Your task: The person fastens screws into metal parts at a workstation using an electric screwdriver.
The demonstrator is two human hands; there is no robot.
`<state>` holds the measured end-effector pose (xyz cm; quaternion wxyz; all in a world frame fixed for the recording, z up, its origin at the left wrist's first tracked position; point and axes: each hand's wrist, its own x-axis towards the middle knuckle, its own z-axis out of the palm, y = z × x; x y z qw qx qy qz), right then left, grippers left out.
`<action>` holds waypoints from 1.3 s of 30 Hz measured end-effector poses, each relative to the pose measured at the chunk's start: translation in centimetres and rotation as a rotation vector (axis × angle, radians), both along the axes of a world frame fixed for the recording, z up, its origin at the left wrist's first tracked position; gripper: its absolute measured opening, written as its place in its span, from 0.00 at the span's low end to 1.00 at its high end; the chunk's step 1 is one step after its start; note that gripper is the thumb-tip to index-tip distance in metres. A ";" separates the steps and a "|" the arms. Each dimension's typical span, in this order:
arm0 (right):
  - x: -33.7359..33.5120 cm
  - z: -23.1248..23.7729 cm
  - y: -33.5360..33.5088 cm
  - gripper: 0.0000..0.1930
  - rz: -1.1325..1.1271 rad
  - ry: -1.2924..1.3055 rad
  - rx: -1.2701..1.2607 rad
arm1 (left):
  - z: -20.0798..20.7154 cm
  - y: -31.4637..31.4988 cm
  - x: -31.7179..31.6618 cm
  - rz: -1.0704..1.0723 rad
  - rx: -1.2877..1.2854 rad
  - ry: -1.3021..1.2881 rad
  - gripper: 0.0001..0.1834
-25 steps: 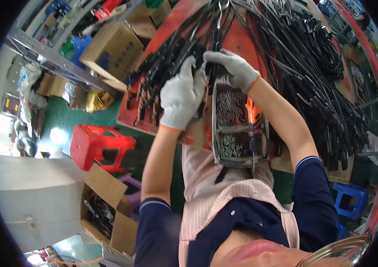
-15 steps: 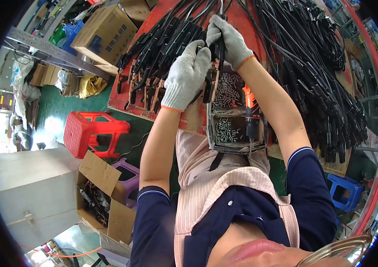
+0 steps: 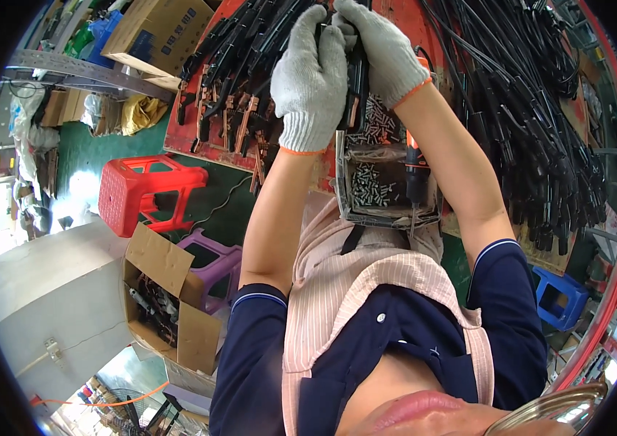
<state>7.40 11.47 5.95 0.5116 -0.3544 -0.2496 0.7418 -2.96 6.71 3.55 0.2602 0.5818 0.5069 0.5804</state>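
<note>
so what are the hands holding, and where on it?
Both hands, left hand and right hand, grip one black elongated part near its upper end.

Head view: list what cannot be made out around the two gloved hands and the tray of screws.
- Black part held between left hand and right hand: the gloves wrap it and the top edge cuts it off, so its shape is unclear.
- Screws in the grey tray: too small to tell their type.
- Black handled parts on the red table: tangled, uncountable.
</note>
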 end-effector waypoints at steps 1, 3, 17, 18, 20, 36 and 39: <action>0.1 -0.2 0.2 0.08 -0.026 -0.005 -0.015 | 3.5 -1.1 1.5 -0.017 -0.096 -0.199 0.25; -0.2 -0.1 -0.1 0.11 -0.016 0.011 -0.039 | 4.5 -1.5 1.4 0.001 -0.146 -0.208 0.22; 0.6 -1.3 -0.4 0.10 -0.051 0.050 0.014 | 2.5 -1.5 1.5 -0.068 -0.187 -0.243 0.18; 0.5 -0.9 -0.3 0.10 0.000 0.060 0.075 | 2.3 -1.4 1.6 -0.057 -0.159 -0.226 0.18; 0.4 0.3 -0.3 0.10 -0.040 0.043 0.057 | 1.8 -1.1 1.8 -0.039 -0.096 -0.193 0.18; 8.5 -1.9 -9.8 0.39 -0.294 -1.752 1.102 | -4.1 -8.1 0.2 -0.601 -0.934 -1.222 0.21; 9.9 -5.9 -13.0 0.41 -0.028 -1.717 0.607 | -5.0 -7.5 1.7 -0.598 -0.931 -1.234 0.17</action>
